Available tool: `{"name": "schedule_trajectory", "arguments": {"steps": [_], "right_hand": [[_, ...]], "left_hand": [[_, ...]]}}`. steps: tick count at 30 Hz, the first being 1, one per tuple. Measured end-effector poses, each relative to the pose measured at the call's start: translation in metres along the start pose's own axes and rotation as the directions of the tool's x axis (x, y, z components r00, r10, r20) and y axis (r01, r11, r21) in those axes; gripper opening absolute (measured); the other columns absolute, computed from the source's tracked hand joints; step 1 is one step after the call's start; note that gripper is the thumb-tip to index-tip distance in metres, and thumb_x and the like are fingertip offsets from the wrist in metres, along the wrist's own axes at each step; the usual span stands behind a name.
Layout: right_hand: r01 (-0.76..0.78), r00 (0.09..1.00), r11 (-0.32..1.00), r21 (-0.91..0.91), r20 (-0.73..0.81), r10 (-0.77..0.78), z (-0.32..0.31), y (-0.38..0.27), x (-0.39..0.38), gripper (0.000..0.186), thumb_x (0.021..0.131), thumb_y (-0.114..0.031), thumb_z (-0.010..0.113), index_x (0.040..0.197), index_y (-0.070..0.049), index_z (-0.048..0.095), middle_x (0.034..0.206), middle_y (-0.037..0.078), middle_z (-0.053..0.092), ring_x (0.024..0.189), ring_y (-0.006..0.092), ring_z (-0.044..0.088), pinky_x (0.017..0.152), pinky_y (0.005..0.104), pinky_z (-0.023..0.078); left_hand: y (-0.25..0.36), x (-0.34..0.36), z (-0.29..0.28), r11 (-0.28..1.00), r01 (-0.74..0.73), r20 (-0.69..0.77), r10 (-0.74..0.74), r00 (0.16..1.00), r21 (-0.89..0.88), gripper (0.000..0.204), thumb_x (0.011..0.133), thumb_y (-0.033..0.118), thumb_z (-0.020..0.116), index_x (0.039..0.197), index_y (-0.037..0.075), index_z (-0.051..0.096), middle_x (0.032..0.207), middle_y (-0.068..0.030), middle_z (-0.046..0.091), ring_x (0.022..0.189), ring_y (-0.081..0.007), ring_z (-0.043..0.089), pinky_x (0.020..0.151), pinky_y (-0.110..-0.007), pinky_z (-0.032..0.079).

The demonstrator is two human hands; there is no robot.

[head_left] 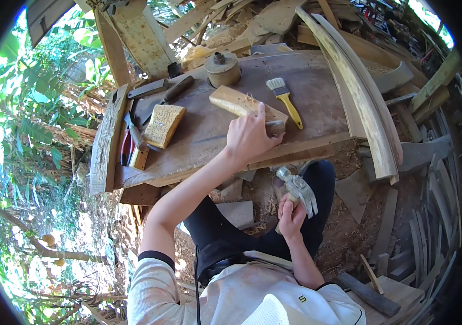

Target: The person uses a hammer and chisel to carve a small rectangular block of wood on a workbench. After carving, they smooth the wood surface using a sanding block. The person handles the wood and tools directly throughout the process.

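My left hand [250,135] lies over a long, pale wooden block [231,100] on the bench, its fingers and thumb gripping the near end. Curled shavings sit on the block's top, and a short greyish piece [276,128] shows beside my thumb. The block's shape resembles a wooden hand plane, but my hand hides part of it. Below the bench edge, between my knees, my right hand [291,215] is closed around the handle of a claw hammer [300,190], close under its metal head. A yellow-handled paintbrush [286,103] rests just right of the block.
On the wooden bench [198,138] stand a round lidded pot [223,69] and a carved wooden block [164,125]. Chisels [133,132] and red-handled pliers [126,147] lie at the left. Long curved planks [358,97] lean across the right end. Offcuts cover the ground.
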State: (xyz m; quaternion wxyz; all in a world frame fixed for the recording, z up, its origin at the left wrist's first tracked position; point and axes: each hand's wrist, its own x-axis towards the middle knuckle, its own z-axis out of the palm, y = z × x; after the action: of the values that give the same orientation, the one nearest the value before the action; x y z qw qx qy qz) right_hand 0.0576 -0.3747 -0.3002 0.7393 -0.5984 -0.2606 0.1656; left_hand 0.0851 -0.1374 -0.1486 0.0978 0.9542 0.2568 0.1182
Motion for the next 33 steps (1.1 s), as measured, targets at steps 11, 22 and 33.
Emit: {"name": "schedule_trajectory", "arguments": {"steps": [11, 22, 33], "right_hand": [[-0.011, 0.999, 0.999, 0.042, -0.031, 0.012, -0.008, -0.007, 0.000, 0.041, 0.110, -0.041, 0.050, 0.096, -0.003, 0.054, 0.066, -0.002, 0.048, 0.049, 0.0042, 0.043, 0.043, 0.0211, 0.032], [-0.113, 0.992, 0.973, 0.203, -0.038, 0.123, -0.005, -0.006, -0.001, 0.035, 0.108, -0.040, 0.056, 0.103, -0.006, 0.055, 0.071, -0.005, 0.048, 0.054, 0.0015, 0.040, 0.047, 0.0189, 0.031], [-0.114, 0.994, 0.976, 0.185, 0.016, 0.113, -0.010, -0.007, -0.004, 0.037, 0.108, -0.042, 0.056, 0.105, -0.005, 0.055, 0.072, -0.005, 0.049, 0.055, 0.0015, 0.039, 0.048, 0.0189, 0.029]], "left_hand": [[-0.039, -0.020, -0.035, 0.990, -0.092, 0.189, 0.110, 0.976, -0.102, 0.084, 0.077, 0.040, 0.077, 0.149, 0.005, 0.054, 0.100, -0.0210, 0.074, 0.090, -0.0408, 0.072, 0.086, -0.046, 0.057], [-0.038, -0.033, -0.006, 0.998, -0.067, -0.100, 0.067, 0.993, 0.007, 0.085, 0.077, 0.062, 0.082, 0.133, 0.000, 0.066, 0.088, -0.0152, 0.073, 0.076, -0.0320, 0.074, 0.072, -0.040, 0.059], [-0.070, -0.037, -0.008, 0.982, -0.183, -0.159, 0.174, 0.972, -0.047, 0.074, 0.077, 0.053, 0.085, 0.132, 0.006, 0.070, 0.087, -0.0119, 0.071, 0.071, -0.0294, 0.071, 0.067, -0.040, 0.058]]}}
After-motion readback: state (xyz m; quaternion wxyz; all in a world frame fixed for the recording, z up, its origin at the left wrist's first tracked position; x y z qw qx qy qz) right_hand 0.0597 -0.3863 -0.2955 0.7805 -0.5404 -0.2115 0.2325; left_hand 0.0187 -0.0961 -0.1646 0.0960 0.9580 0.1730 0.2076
